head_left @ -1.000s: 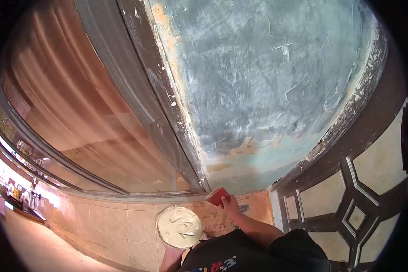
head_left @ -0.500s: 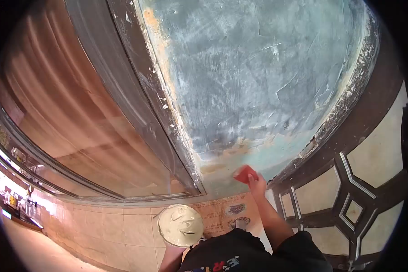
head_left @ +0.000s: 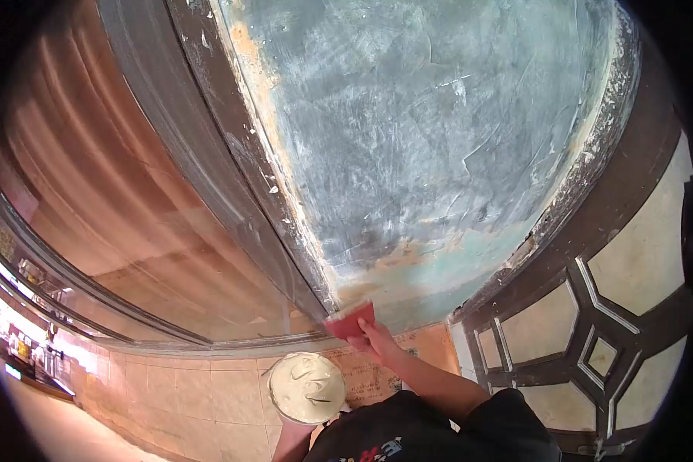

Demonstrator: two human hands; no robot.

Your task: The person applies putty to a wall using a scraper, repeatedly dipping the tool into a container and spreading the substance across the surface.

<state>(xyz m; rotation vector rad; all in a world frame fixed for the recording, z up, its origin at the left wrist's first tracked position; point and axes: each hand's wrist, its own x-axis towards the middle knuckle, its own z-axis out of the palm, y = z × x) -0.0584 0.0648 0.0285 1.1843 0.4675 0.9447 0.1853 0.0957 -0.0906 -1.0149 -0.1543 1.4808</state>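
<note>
The right hand (head_left: pixel 379 340) is clamped on a flat red scraper (head_left: pixel 352 320), fingers wrapped over its lower end. The scraper is a thin, roughly rectangular blade with a whitish smear along its working edge. It lies at the very bottom of the wall panel (head_left: pixel 431 131), pressed against it at the lower left corner where the panel meets the dark frame (head_left: pixel 239 169). Its long axis runs slanted, rising from lower left to upper right, and its working edge faces up the panel.

The panel is rough, blue-grey plaster, streaked with pale smears and ridges, with orange patches showing through along its left and bottom edges. The frame left of it is dark, flecked with white chips. Right of the panel sits a dark lattice (head_left: pixel 593 308) with cream inlays.

Below the scraper, a round tub (head_left: pixel 306 387) of thick, cream-coloured paste is held up from beneath; the left hand is hidden under it, so its grip cannot be made out.
</note>
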